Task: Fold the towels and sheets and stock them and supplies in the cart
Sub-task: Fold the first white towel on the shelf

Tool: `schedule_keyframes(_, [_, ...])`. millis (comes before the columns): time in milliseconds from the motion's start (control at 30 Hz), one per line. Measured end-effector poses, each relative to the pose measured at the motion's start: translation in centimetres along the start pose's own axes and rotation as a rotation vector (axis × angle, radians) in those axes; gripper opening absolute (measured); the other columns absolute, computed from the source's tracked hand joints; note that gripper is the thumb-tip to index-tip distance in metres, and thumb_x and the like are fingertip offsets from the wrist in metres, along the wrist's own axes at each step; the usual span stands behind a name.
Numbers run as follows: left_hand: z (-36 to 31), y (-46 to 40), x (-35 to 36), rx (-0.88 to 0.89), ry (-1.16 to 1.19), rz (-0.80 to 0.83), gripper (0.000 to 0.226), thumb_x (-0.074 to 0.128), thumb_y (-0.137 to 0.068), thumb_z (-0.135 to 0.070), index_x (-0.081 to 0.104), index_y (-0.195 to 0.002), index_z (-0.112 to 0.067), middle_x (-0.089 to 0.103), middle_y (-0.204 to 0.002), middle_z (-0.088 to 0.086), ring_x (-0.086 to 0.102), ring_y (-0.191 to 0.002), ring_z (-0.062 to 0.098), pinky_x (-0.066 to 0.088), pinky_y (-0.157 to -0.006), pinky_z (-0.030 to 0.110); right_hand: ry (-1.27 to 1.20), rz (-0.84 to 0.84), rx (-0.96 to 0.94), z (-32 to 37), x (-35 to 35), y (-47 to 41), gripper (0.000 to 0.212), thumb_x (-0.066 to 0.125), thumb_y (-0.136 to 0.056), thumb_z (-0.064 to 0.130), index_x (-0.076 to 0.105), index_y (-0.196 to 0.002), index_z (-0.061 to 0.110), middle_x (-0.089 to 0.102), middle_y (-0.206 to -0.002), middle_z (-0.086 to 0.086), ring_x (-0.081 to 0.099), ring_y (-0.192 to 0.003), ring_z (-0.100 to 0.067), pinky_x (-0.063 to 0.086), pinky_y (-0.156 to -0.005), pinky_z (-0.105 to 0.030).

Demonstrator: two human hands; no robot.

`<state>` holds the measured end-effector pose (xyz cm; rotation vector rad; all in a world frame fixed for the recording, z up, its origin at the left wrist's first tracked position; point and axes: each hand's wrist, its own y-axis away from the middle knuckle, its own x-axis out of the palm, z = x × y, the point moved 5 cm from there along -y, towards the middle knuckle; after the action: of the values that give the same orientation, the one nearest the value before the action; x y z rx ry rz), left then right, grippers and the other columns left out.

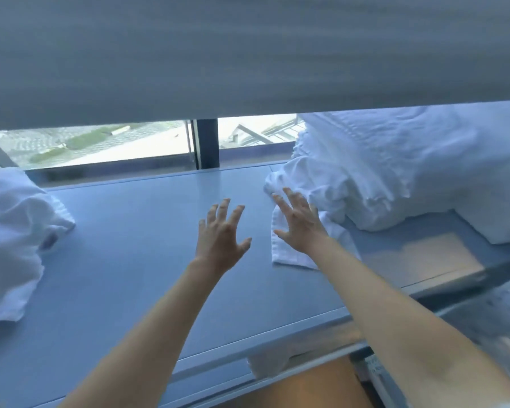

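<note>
Both my arms reach forward over a blue-grey table (136, 260). My left hand (221, 234) hovers above the bare middle of the table with its fingers spread. My right hand (299, 222) is also spread, over the near end of a white towel (289, 251) that trails out of a large crumpled pile of white linen (380, 169) on the right. Whether it touches the towel is unclear. Another heap of crumpled white towels (15, 231) lies at the table's left edge.
A grey roller blind (248, 54) fills the upper view, with a window (100, 142) and its dark post (207, 142) below it behind the table. A folded white stack (495, 222) sits far right. A bit of white cloth (268, 363) hangs under the table's front edge.
</note>
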<state>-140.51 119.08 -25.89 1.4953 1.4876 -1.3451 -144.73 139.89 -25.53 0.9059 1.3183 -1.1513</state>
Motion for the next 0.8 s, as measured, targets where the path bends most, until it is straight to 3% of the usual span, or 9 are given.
schedule_keyframes(167, [-5.7, -1.6, 4.4, 0.065, 0.021, 0.070, 0.081, 0.064, -0.092, -0.056, 0.029, -0.160, -0.029, 0.019, -0.169, 0.007, 0.019, -0.154, 0.033, 0.033, -0.116, 0.056, -0.033, 0.061, 0.103, -7.1, 1.0, 0.6, 0.088, 0.058, -0.093, 0.056, 0.008, -0.163, 0.038, -0.006, -0.171, 0.005, -0.002, -0.157, -0.029, 0.010, -0.122, -0.062])
schedule_keyframes(333, [-8.6, -2.1, 8.3, 0.128, 0.009, 0.170, 0.077, 0.060, -0.094, -0.058, 0.030, -0.160, -0.032, 0.017, -0.170, 0.003, 0.017, -0.155, 0.032, 0.030, -0.116, 0.055, -0.091, 0.118, 0.115, -9.9, 3.3, 0.8, 0.083, 0.051, -0.097, 0.061, 0.010, -0.164, 0.035, -0.008, -0.172, 0.003, -0.007, -0.158, -0.028, 0.005, -0.125, -0.058])
schedule_keyframes(500, [-9.2, -1.0, 11.4, 0.157, -0.009, 0.284, 0.063, 0.048, -0.099, -0.059, 0.034, -0.157, -0.037, 0.017, -0.170, -0.001, 0.013, -0.157, 0.024, 0.024, -0.120, 0.053, -0.150, 0.138, 0.060, -10.1, 5.4, 1.3, 0.081, 0.056, -0.097, 0.053, 0.017, -0.164, 0.030, -0.001, -0.173, -0.004, -0.001, -0.159, -0.027, 0.010, -0.127, -0.047])
schedule_keyframes(800, [-7.3, 1.6, 10.9, 0.129, -0.016, 0.243, 0.058, 0.044, -0.099, -0.060, 0.042, -0.153, -0.038, 0.026, -0.167, -0.003, 0.020, -0.155, 0.021, 0.025, -0.119, 0.052, -0.220, 0.101, 0.040, -8.0, 6.6, 2.9, 0.082, 0.057, -0.093, 0.053, 0.019, -0.163, 0.033, 0.002, -0.172, -0.001, 0.003, -0.157, -0.027, 0.016, -0.125, -0.053])
